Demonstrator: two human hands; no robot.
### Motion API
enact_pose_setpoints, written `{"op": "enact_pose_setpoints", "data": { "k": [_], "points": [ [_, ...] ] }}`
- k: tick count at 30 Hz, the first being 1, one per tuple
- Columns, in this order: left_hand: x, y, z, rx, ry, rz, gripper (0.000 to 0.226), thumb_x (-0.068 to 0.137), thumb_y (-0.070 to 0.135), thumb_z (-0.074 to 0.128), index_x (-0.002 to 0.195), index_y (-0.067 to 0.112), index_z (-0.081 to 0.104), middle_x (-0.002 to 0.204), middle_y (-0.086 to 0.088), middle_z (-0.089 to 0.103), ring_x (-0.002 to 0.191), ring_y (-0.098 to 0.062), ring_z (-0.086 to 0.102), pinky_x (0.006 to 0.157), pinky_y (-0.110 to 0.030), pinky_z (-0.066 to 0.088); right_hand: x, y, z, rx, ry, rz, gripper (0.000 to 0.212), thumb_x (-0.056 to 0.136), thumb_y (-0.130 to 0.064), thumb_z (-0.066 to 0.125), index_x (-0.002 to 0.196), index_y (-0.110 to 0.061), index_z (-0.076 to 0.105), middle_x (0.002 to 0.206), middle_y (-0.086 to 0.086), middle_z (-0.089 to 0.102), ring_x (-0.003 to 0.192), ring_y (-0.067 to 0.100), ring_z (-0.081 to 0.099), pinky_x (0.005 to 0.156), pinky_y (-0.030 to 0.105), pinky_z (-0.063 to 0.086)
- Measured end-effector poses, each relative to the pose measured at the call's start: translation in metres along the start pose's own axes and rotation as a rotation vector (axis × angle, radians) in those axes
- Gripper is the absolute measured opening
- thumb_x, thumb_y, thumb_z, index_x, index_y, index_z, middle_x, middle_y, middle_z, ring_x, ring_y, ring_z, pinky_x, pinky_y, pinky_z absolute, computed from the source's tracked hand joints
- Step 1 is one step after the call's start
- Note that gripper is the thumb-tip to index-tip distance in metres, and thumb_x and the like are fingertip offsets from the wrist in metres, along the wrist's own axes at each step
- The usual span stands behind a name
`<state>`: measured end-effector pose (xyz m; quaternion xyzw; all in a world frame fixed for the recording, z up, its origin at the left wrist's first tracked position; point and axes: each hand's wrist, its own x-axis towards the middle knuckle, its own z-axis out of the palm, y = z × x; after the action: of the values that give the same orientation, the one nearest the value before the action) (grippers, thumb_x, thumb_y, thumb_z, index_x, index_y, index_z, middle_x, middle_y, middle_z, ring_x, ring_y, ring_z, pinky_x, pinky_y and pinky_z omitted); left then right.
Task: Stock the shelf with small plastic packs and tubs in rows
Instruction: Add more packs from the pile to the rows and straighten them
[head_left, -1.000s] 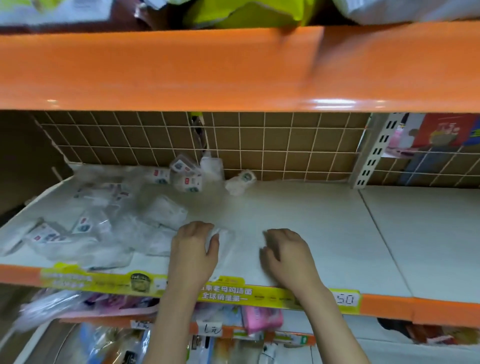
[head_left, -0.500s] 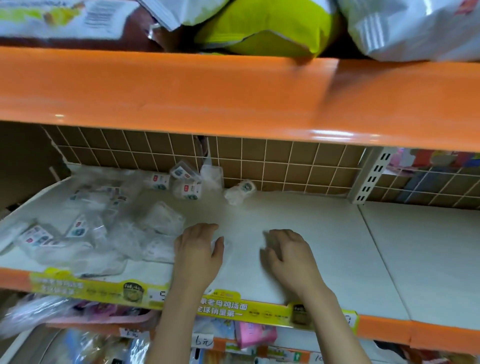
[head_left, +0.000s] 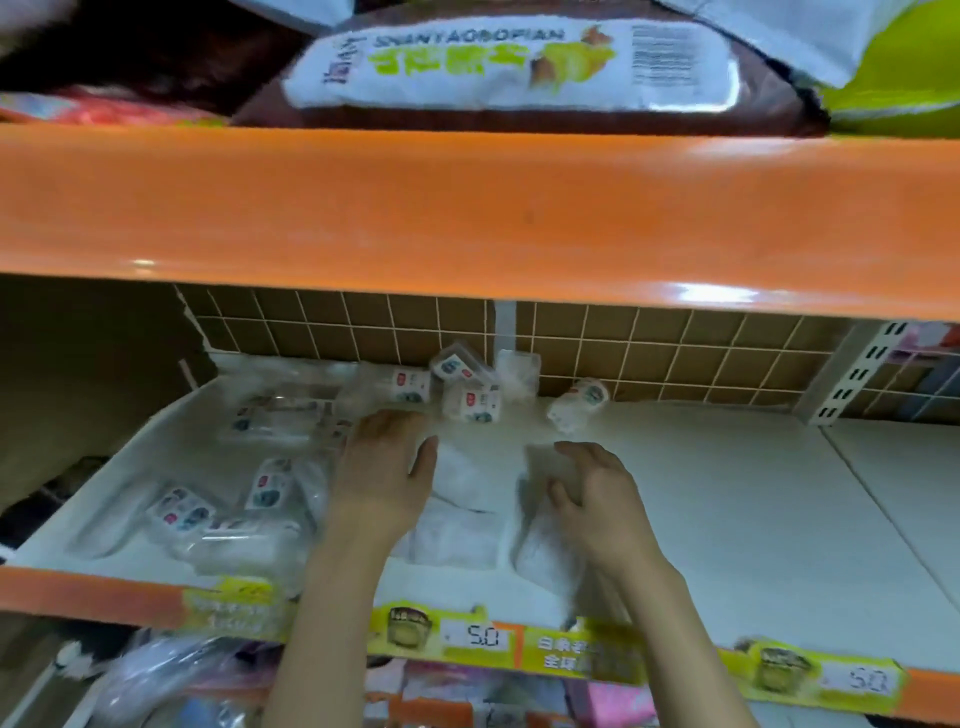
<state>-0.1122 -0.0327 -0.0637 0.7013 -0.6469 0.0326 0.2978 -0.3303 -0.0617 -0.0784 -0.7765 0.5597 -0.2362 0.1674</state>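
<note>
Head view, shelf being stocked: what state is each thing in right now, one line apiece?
left hand: flat, palm down on a clear pack.
right hand: fingers loosely bent over another clear pack.
clear packs: lying flat near the front edge.
labelled tubs: jumbled at the back, some tipped.
small tub: lying on its side.
shelf: bare on its right part.
</note>
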Motion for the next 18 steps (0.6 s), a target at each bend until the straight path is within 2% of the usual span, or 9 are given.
{"op": "enact_pose_setpoints", "data": {
  "k": [2, 3, 6, 8, 13, 16, 18],
  "points": [
    [0.002, -0.025, -0.014, -0.019, 0.016, 0.028, 0.037, 0.08, 0.032, 0.038, 0.084, 0.01, 0.068, 0.077, -0.014, 0.066, 0.065, -0.036, 0.063, 0.058, -0.04, 0.051, 0.008, -0.022, 0.015, 0.011, 0.015, 0.004, 0.043, 0.087, -0.014, 0.059, 0.129, -0.008, 0.053, 0.129, 0.013, 0.055, 0.119, 0.03, 0.048, 0.097, 0.031, 0.035],
    [0.005, -0.04, -0.019, -0.039, 0.009, 0.011, 0.041, 0.08, 0.034, 0.038, 0.086, 0.009, 0.069, 0.079, -0.016, 0.068, 0.066, -0.037, 0.064, 0.059, -0.043, 0.053, 0.011, -0.032, 0.023, 0.016, 0.024, 0.002, 0.044, 0.087, -0.014, 0.059, 0.13, -0.008, 0.053, 0.129, 0.012, 0.054, 0.119, 0.03, 0.048, 0.098, 0.03, 0.035],
    [0.012, -0.088, -0.028, -0.055, 0.036, -0.014, 0.05, 0.082, 0.041, 0.036, 0.094, 0.007, 0.071, 0.092, -0.015, 0.07, 0.083, -0.037, 0.065, 0.073, -0.047, 0.053, 0.016, -0.06, 0.041, 0.036, 0.058, -0.011, 0.039, 0.084, -0.008, 0.061, 0.123, -0.006, 0.058, 0.121, 0.016, 0.059, 0.112, 0.033, 0.052, 0.093, 0.032, 0.038],
    [0.012, -0.109, -0.035, -0.06, 0.053, -0.042, 0.046, 0.083, 0.038, 0.041, 0.1, 0.007, 0.071, 0.098, -0.015, 0.07, 0.089, -0.036, 0.065, 0.077, -0.044, 0.053, 0.019, -0.073, 0.05, 0.041, 0.076, -0.01, 0.035, 0.083, -0.007, 0.063, 0.118, -0.005, 0.061, 0.115, 0.017, 0.061, 0.108, 0.035, 0.053, 0.088, 0.033, 0.039],
    [0.013, -0.14, -0.037, -0.087, 0.034, -0.06, 0.053, 0.082, 0.043, 0.037, 0.105, 0.007, 0.069, 0.106, -0.016, 0.067, 0.098, -0.036, 0.062, 0.082, -0.043, 0.051, 0.027, -0.093, 0.068, 0.011, 0.071, 0.013, 0.04, 0.089, -0.016, 0.06, 0.127, -0.005, 0.055, 0.125, 0.015, 0.057, 0.117, 0.032, 0.049, 0.096, 0.034, 0.038],
    [0.02, -0.158, -0.038, -0.066, 0.009, -0.121, 0.04, 0.089, 0.034, 0.047, 0.111, 0.008, 0.066, 0.113, -0.016, 0.064, 0.103, -0.037, 0.059, 0.086, -0.044, 0.049, 0.029, -0.1, 0.07, -0.015, 0.082, 0.005, 0.039, 0.09, -0.015, 0.059, 0.127, -0.005, 0.055, 0.127, 0.015, 0.056, 0.119, 0.033, 0.048, 0.097, 0.036, 0.038],
    [0.028, -0.171, -0.041, -0.062, 0.023, -0.141, 0.03, 0.092, 0.027, 0.051, 0.11, 0.008, 0.066, 0.112, -0.015, 0.063, 0.099, -0.035, 0.06, 0.084, -0.04, 0.049, 0.031, -0.102, 0.07, -0.029, 0.089, -0.004, 0.038, 0.089, -0.015, 0.059, 0.126, -0.005, 0.056, 0.126, 0.015, 0.057, 0.119, 0.033, 0.049, 0.096, 0.035, 0.038]
  ]
}}
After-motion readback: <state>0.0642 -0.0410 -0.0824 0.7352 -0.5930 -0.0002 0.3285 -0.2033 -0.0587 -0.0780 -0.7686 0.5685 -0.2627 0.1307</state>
